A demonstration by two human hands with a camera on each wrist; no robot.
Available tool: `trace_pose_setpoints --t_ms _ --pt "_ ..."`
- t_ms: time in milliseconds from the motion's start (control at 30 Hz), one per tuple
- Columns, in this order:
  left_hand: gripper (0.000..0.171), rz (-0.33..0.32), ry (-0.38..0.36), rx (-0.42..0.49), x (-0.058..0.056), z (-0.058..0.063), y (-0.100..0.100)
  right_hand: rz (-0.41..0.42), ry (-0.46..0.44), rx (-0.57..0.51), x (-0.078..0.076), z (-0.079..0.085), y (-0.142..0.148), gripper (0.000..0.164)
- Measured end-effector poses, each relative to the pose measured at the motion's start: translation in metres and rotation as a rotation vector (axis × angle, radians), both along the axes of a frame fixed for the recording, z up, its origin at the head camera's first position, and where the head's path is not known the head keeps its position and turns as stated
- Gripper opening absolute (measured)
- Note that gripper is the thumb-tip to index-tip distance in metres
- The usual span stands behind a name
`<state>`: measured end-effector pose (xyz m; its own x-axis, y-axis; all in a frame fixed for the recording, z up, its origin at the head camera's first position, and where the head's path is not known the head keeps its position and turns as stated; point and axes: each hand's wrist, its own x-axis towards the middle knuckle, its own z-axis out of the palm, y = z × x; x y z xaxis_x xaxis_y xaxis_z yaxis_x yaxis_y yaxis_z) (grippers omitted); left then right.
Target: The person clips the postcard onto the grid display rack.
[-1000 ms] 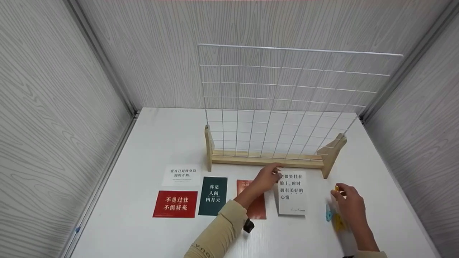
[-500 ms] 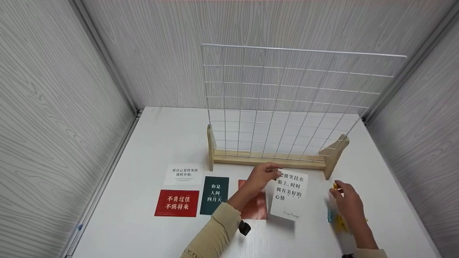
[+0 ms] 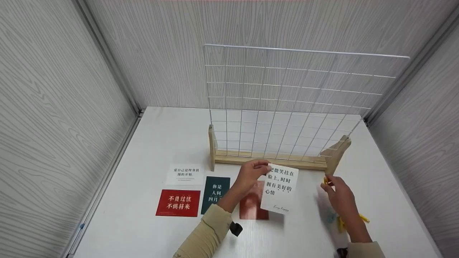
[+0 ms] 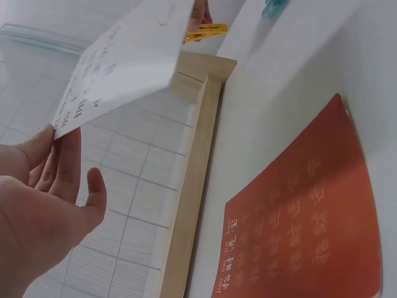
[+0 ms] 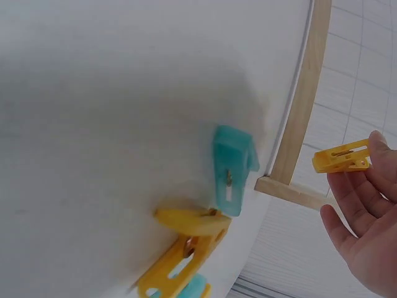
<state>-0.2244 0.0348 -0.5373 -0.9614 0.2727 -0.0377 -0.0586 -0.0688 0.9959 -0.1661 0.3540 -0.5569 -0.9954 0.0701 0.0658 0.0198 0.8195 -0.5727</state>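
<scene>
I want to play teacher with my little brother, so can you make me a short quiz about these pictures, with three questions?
1. What does the right hand pinch?
2. True or false: the left hand lies flat on the table.
3. How many cards lie on the table?

Key
1: A yellow clip.
2: False; it holds up a white card.
3: Four: a red card, a green card, an orange-red card and a second white card.
</scene>
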Motion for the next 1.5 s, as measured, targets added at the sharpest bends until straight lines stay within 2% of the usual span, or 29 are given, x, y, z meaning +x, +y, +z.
trace_pose_setpoints --t_ms 133,367,600,800,1033,1200,1500 --pt "0.028 0.026 0.023 0.008 0.0 0.007 -0.009 0.029 0.046 -0.005 -0.005 0.006 -0.011 0.041" --pt "0.02 0.048 0.089 -0.022 0.002 0.021 -0.027 0.063 0.073 -0.053 -0.009 0.019 -0.029 0.038" --pt "0.02 0.068 0.158 -0.049 0.002 0.038 -0.048 0.157 0.276 -0.128 -0.013 0.038 -0.05 0.041" --pt "0.023 0.076 0.214 -0.09 0.003 0.05 -0.061 0.25 0.389 -0.184 -0.018 0.061 -0.07 0.047" --pt "0.022 0.091 0.248 -0.12 0.002 0.06 -0.07 0.34 0.478 -0.179 -0.024 0.083 -0.092 0.038" --pt "0.02 0.113 0.264 -0.147 0.0 0.073 -0.077 0.386 0.525 -0.168 -0.029 0.097 -0.105 0.037" --pt "0.019 0.13 0.304 -0.165 -0.007 0.092 -0.09 0.408 0.599 -0.154 -0.039 0.119 -0.122 0.037"
